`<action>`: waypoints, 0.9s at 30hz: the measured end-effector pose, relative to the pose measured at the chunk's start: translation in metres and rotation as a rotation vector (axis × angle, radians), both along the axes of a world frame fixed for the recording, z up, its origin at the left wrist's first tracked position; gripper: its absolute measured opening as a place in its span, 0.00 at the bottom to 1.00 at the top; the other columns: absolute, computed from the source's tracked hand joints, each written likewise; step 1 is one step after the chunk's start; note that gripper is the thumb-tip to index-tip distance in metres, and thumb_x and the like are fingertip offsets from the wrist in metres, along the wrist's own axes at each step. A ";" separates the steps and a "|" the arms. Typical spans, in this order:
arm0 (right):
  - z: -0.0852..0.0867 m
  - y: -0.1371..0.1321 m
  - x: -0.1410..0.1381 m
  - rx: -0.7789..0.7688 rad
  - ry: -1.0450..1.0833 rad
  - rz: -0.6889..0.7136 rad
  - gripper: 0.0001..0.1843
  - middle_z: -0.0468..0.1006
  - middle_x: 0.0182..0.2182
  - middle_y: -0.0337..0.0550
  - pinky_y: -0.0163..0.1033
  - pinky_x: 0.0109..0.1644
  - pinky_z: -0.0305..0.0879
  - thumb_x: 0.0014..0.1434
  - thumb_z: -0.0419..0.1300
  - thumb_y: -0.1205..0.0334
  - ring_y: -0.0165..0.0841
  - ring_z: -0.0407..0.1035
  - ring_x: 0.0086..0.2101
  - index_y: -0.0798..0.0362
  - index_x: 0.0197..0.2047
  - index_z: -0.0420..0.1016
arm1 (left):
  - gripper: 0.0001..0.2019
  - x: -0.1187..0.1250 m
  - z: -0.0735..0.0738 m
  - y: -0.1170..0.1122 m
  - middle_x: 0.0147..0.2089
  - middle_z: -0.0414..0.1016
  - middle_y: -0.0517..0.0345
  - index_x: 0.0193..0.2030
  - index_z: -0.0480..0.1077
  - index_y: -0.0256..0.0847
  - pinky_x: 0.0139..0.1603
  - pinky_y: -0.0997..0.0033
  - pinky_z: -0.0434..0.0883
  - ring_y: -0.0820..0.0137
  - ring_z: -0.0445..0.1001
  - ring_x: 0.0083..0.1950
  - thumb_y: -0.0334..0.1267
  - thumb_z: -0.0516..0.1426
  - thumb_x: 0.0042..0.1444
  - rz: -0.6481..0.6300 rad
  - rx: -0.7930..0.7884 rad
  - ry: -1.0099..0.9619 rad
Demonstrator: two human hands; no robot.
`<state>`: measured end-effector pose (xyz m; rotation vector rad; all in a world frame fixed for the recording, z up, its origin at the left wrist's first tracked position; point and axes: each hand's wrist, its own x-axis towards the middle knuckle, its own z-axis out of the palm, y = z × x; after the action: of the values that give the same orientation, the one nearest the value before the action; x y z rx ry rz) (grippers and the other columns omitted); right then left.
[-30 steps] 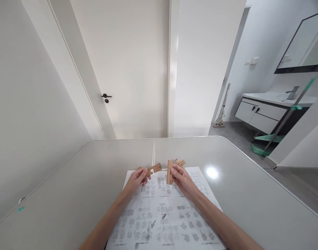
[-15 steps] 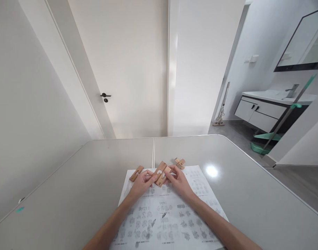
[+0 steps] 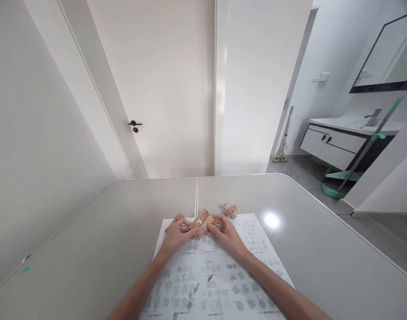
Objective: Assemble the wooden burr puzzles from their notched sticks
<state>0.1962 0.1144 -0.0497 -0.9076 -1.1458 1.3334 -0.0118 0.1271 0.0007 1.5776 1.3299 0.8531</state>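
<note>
Wooden puzzle pieces (image 3: 203, 221) with cut-out slots are pinched between my two hands, just above the paper's far edge. My left hand (image 3: 179, 232) grips their left side with thumb and fingers. At their right side, my right hand (image 3: 225, 231) closes on a piece; its fingertips partly hide it. Behind my left hand lies another flat wooden piece (image 3: 178, 218), mostly covered by the fingers. A cross-shaped wooden piece (image 3: 230, 210) rests beyond my right hand. Under both hands spreads a printed sheet (image 3: 210, 284) with rows of grey diagrams, too small to read.
The pale table (image 3: 123, 231) has a seam (image 3: 196, 195) running to its far edge. A door (image 3: 163, 89) stands beyond it. To the right are a sink cabinet (image 3: 333, 142), a mop (image 3: 285, 138) and a green dustpan (image 3: 333, 191).
The held puzzle pieces have shifted slightly left and turned, lying closer side by side. My left hand has moved a little left, covering more of the piece behind it.
</note>
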 end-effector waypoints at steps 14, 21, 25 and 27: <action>-0.001 -0.003 0.002 0.010 -0.122 -0.047 0.17 0.76 0.35 0.42 0.43 0.36 0.69 0.57 0.66 0.50 0.37 0.73 0.34 0.48 0.43 0.68 | 0.15 -0.079 0.017 0.027 0.33 0.85 0.52 0.32 0.71 0.42 0.36 0.67 0.71 0.56 0.83 0.38 0.52 0.66 0.51 0.391 0.140 0.335; -0.004 -0.002 0.003 0.032 -0.175 -0.034 0.14 0.76 0.33 0.40 0.43 0.37 0.68 0.59 0.64 0.52 0.37 0.73 0.33 0.48 0.43 0.68 | 0.12 -0.089 0.018 0.029 0.32 0.85 0.51 0.28 0.72 0.43 0.34 0.66 0.68 0.55 0.82 0.35 0.46 0.66 0.50 0.404 0.158 0.448; -0.004 -0.002 0.003 0.045 -0.193 -0.036 0.13 0.76 0.32 0.40 0.43 0.38 0.68 0.59 0.65 0.52 0.37 0.73 0.33 0.48 0.43 0.69 | 0.13 -0.088 0.018 0.028 0.31 0.84 0.54 0.27 0.72 0.43 0.34 0.68 0.67 0.56 0.82 0.36 0.49 0.65 0.49 0.371 0.103 0.488; -0.003 -0.003 0.003 0.046 -0.203 -0.034 0.14 0.76 0.32 0.40 0.43 0.37 0.67 0.58 0.65 0.52 0.36 0.72 0.32 0.48 0.43 0.69 | 0.16 -0.088 0.018 0.028 0.28 0.84 0.55 0.29 0.71 0.44 0.34 0.68 0.67 0.57 0.82 0.36 0.54 0.63 0.51 0.347 0.053 0.506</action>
<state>0.1995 0.1117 -0.0528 -1.0416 -1.3050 1.2028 -0.1000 0.1552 0.0191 1.6974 1.9989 0.7169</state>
